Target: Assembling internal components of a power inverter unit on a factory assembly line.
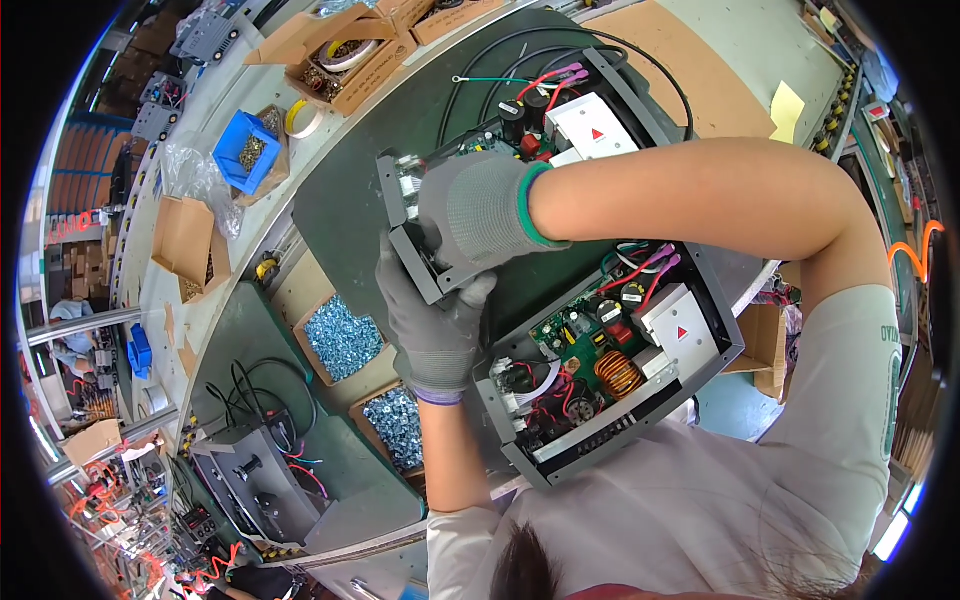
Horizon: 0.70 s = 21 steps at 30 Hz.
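Note:
A dark grey metal case (418, 262) with electronics inside lies on the green mat, farther from me. My left hand (430, 325), in a grey glove, wraps its fingers and thumb around the near left corner of this case. Gloved as well, my right hand (478, 208) reaches into the case's left end with its fingers curled down. What those fingertips hold is hidden under the hand. Closer to my body sits a second open case (590, 440), tilted, with a green circuit board (568, 335), a copper coil (618, 374) and a white plate (684, 325).
Boxes of small silvery metal parts (343, 337) stand left of my left hand. Beyond them are a blue bin (245, 152) of screws, a tape roll (303, 120) and cardboard boxes (350, 75). A black cable (655, 65) loops behind the far case. Another metal housing (270, 485) lies lower left.

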{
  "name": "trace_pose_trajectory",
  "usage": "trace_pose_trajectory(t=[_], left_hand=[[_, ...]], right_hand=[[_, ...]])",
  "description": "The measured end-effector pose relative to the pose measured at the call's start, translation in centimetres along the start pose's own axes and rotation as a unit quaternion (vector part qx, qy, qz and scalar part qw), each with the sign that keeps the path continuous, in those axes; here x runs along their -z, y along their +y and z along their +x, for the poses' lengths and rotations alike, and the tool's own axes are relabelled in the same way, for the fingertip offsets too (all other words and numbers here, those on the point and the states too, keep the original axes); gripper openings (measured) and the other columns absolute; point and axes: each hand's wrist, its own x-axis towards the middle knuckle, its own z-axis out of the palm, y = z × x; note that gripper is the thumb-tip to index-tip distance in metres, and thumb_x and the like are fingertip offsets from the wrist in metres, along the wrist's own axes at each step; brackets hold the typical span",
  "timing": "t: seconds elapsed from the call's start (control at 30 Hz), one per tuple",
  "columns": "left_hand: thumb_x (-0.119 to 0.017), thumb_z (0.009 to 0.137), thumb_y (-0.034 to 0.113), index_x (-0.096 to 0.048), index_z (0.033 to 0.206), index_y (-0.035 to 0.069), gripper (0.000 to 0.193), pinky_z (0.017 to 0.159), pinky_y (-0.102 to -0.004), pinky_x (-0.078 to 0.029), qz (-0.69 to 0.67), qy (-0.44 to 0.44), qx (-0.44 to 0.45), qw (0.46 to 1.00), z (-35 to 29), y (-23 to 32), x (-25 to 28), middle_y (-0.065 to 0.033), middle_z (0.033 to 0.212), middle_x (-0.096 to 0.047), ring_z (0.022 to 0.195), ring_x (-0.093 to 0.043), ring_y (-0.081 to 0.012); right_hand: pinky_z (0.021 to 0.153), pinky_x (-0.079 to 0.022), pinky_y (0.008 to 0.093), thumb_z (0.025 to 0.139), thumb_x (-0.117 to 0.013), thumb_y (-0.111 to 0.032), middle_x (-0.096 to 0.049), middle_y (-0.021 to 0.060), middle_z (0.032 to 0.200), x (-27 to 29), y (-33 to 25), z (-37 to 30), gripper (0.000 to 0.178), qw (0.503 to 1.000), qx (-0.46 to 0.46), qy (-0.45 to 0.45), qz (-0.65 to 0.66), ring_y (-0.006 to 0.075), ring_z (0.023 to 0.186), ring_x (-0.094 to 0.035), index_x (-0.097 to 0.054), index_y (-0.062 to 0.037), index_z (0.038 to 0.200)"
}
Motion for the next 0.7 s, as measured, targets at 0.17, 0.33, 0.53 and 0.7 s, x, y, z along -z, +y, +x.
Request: trace_pose_trajectory(t=[0.17,0.33,0.53,0.7], left_hand=[[-0.086,0.065,0.06,-0.034,0.149,0.0,0.116,0.095,-0.0444,-0.05,0.031,0.002,-0.002,1.0,-0.2,-0.1,0.4,-0.0188,0.128,-0.054,0.115,-0.059,-0.0342],[-0.086,0.067,0.059,-0.034,0.149,0.0,0.113,0.096,-0.0472,-0.049,0.081,0.008,-0.039,0.996,-0.3,-0.2,0.1,-0.0218,0.128,-0.053,0.117,-0.057,-0.0392],[-0.086,0.067,0.057,-0.034,0.149,0.0,0.113,0.094,-0.0478,-0.049,0.068,0.007,-0.058,0.996,-0.1,0.2,-0.1,-0.0214,0.126,-0.054,0.115,-0.057,-0.0405],[-0.086,0.066,0.059,-0.035,0.148,0.0,0.113,0.094,-0.0485,-0.049,0.09,0.011,-0.07,0.993,-0.2,0.2,0.1,-0.0216,0.126,-0.053,0.115,-0.057,-0.0409]], right_hand=[[0.074,-0.056,0.0423,0.083,-0.065,-0.03,-0.072,0.0166,0.084,-0.3,0.0,-0.5,0.026,0.999,-0.016,-0.012,0.031,0.0334,0.079,-0.071,-0.079,-0.0102,0.093],[0.077,-0.056,0.043,0.086,-0.066,-0.033,-0.073,0.0172,0.087,-0.1,0.1,-0.9,0.028,0.998,-0.024,-0.042,0.027,0.0334,0.084,-0.071,-0.077,-0.0093,0.097],[0.078,-0.055,0.0443,0.09,-0.063,-0.033,-0.072,0.0184,0.087,-0.1,0.4,-1.3,0.031,1.0,-0.004,-0.028,0.011,0.0348,0.085,-0.071,-0.076,-0.0055,0.096],[0.079,-0.055,0.0448,0.092,-0.063,-0.032,-0.071,0.0185,0.088,-0.5,0.6,-1.4,0.029,0.997,0.013,-0.039,0.068,0.0347,0.087,-0.07,-0.074,-0.0066,0.096]])
